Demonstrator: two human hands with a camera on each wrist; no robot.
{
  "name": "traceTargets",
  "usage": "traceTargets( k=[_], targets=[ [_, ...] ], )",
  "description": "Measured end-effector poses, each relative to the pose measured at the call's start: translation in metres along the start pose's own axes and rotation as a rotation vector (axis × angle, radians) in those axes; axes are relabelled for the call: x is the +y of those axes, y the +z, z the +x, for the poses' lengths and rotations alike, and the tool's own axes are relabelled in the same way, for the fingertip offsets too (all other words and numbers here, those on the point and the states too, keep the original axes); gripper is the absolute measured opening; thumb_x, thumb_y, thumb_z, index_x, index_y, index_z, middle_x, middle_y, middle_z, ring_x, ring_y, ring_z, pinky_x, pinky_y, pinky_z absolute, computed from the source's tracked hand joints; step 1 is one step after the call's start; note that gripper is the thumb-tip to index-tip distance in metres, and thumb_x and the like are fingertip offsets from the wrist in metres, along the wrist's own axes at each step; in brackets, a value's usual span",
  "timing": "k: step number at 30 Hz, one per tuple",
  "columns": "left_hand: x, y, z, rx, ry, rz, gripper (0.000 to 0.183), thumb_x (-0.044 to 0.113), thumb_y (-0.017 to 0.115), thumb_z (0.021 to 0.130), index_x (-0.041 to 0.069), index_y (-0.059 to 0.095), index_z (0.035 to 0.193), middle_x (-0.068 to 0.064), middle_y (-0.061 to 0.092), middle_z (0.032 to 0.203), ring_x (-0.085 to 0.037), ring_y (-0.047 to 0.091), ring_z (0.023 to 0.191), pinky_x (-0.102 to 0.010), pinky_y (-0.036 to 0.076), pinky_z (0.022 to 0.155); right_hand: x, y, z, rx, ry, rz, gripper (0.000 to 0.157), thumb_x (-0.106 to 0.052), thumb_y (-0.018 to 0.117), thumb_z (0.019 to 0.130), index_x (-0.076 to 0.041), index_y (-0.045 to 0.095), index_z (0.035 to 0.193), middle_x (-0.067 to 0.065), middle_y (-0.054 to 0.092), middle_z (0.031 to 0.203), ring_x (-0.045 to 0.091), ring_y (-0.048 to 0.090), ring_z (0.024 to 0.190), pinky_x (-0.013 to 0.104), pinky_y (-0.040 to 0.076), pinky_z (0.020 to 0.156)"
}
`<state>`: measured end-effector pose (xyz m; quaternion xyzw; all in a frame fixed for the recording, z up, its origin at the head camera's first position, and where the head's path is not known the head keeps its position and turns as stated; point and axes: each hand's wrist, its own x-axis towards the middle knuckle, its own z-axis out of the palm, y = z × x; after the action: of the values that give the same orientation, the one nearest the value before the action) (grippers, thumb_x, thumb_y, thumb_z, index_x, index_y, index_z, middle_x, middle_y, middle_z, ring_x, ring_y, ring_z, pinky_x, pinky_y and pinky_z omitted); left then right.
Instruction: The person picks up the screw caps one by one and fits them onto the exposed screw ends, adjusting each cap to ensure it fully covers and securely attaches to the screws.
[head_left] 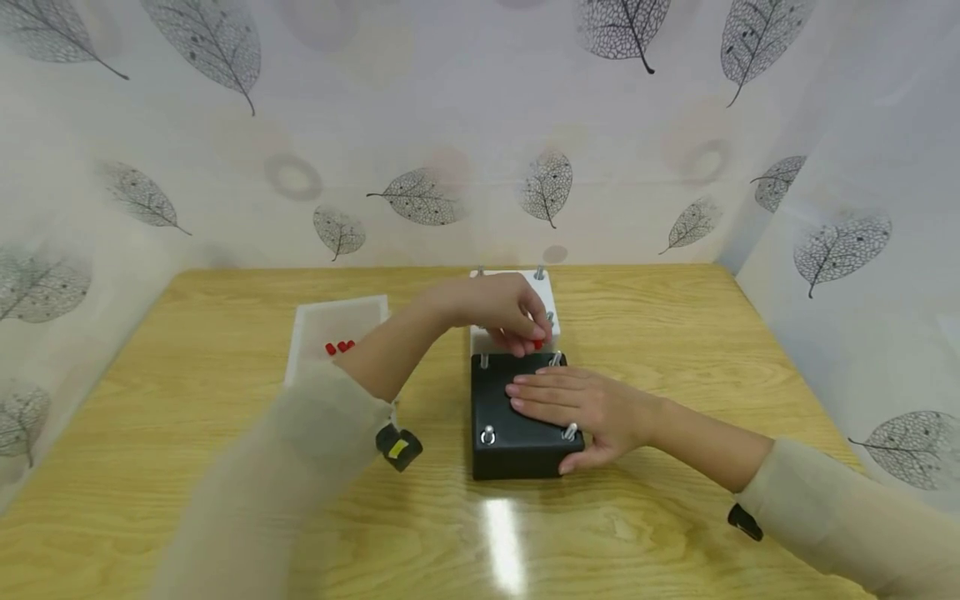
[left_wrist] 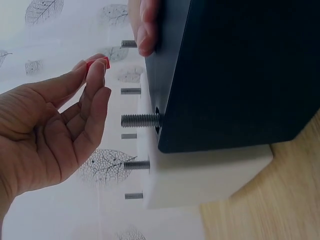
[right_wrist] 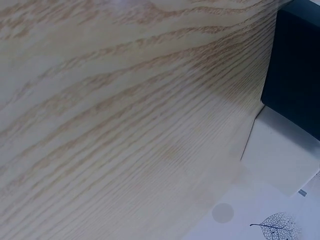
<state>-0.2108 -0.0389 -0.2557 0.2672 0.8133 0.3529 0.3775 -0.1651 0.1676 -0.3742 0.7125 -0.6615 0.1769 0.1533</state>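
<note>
Pinched between the thumb and fingers of my left hand [head_left: 504, 304] is a small red cap-like piece [head_left: 538, 343]. That hand is raised over the far edge of a black box [head_left: 517, 458], close to its upper right stud [head_left: 556, 359]. The left wrist view shows the red piece [left_wrist: 98, 63] apart from the metal threaded stud [left_wrist: 140, 120] in front. My right hand [head_left: 581, 404] rests on the black box's top with fingers extended, its thumb down the near right side. The right wrist view shows the black box [right_wrist: 295, 65] but not the hand.
Behind the black box stands a white box [head_left: 517, 283] with threaded studs, partly hidden by my left hand. To the left, a shallow white tray [head_left: 341, 313] holds several red pieces [head_left: 342, 347]. All rest on a wooden table [head_left: 660, 325] before a leaf-patterned backdrop [head_left: 450, 100].
</note>
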Motion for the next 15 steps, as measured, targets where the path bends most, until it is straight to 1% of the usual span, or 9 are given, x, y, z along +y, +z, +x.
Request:
traceTargets(
  k=[7, 15],
  targets=[
    [0.003, 0.007, 0.008, 0.011, 0.04, 0.024, 0.017, 0.007, 0.056, 0.094, -0.001, 0.069, 0.102, -0.001, 0.063, 0.069, -0.008, 0.06, 0.061, -0.023, 0.054, 0.063, -0.001, 0.0, 0.0, -0.016, 0.013, 0.002, 0.072, -0.054, 0.041, 0.095, 0.005, 0.043, 0.137, 0.017, 0.044, 0.143, 0.031, 0.041, 0.132, 0.039, 0.029, 0.112],
    [0.002, 0.012, 0.017, 0.019, 0.053, 0.042, 0.017, 0.008, 0.055, 0.095, 0.001, 0.069, 0.102, -0.002, 0.063, 0.07, -0.009, 0.06, 0.061, -0.023, 0.054, 0.061, -0.001, 0.0, 0.0, -0.005, 0.003, 0.002, 0.072, -0.053, 0.042, 0.095, 0.005, 0.043, 0.136, 0.018, 0.045, 0.142, 0.031, 0.042, 0.132, 0.04, 0.029, 0.112]
  ],
)
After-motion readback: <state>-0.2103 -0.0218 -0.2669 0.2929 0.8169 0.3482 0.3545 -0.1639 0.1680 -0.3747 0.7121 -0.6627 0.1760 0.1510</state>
